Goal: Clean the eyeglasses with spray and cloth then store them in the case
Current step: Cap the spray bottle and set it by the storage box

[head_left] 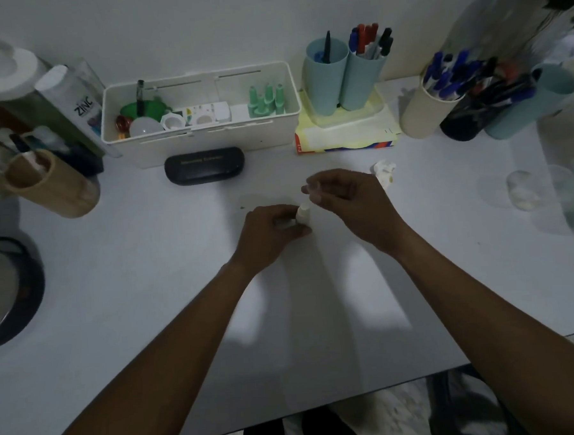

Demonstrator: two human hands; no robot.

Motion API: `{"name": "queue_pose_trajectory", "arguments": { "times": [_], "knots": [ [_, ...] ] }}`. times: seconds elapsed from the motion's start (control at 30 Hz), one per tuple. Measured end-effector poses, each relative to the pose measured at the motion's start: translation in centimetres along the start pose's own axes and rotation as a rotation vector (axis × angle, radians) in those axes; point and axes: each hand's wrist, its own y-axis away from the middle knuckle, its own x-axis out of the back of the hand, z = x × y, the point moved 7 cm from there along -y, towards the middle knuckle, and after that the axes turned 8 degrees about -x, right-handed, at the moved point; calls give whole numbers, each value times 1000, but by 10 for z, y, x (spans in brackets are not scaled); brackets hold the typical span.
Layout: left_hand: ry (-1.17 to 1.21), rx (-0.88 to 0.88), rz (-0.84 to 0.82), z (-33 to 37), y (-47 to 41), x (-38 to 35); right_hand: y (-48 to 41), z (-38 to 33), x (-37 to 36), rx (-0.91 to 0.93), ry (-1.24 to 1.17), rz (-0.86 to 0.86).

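My left hand (273, 233) grips a small white spray bottle (303, 214) standing on the white table (149, 274). Just above the bottle, my right hand (347, 197) pinches a small clear cap (310, 186) in its fingertips. A closed black eyeglass case (204, 165) lies behind the hands, in front of a white organizer box. A crumpled white cloth (383, 172) lies to the right of my right hand. I see no eyeglasses in this view.
A white organizer box (201, 135) with small items stands at the back. Blue pen cups (345, 78) sit on a yellow box (344, 134); more pen holders (429, 110) stand right. A bamboo cup (51, 186) and bottles (70, 99) crowd the left. Clear plastic lies at the right (523, 188).
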Motion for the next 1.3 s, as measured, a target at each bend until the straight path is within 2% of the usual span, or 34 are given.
{"name": "queue_pose_trajectory", "arguments": {
  "times": [0.07,0.17,0.27,0.33,0.43,0.6,0.77,0.97,1.3],
  "knots": [
    [-2,2,8,-1,-1,1,2,-4,-4,38,26,-17],
    [3,0,12,-3,-2,1,5,-8,-8,92,209,-11],
    [11,-5,19,-4,-1,2,8,-12,-3,117,246,61],
    [10,-14,19,-4,0,2,8,-16,3,112,261,115],
    [14,-36,17,-4,-1,2,9,-14,6,63,351,99],
    [7,-29,10,-7,-2,1,7,-26,4,215,581,125],
    [20,-21,2,-8,-3,0,4,-33,-12,302,761,-9],
    [58,-6,-19,-9,-4,-1,-1,-35,-28,323,844,-94],
    [93,10,-36,-12,-6,-3,-10,-23,-24,266,820,-77]
  ]
}}
